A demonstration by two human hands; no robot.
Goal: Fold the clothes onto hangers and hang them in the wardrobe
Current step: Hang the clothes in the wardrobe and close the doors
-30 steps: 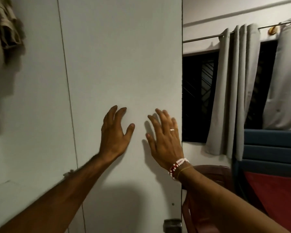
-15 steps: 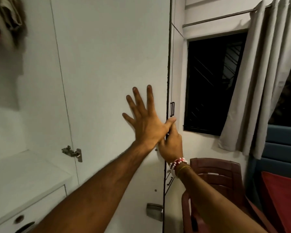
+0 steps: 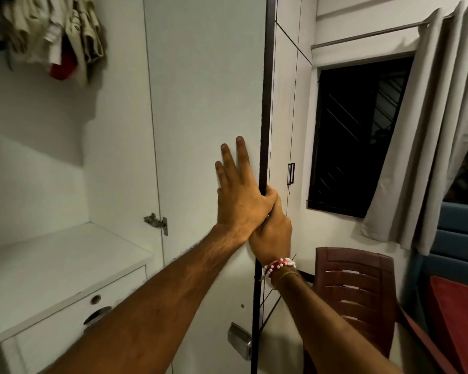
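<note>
White wardrobe door [image 3: 200,103] fills my view, clothes [image 3: 52,36] hanging far left. My left hand [image 3: 241,209] presses it with straight fingers [image 3: 242,157]; my right hand [image 3: 274,233] grips its edge.

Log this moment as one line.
left hand: flat on wardrobe door | right hand: grips its edge | clothes: hanging inside, upper left

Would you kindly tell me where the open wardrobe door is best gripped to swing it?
Grip the wardrobe door by its dark free edge, coming from the window side, fingers wrapped round it as the right hand does. The inner face is flat with no handle in view, so the left hand can only press there.
</note>
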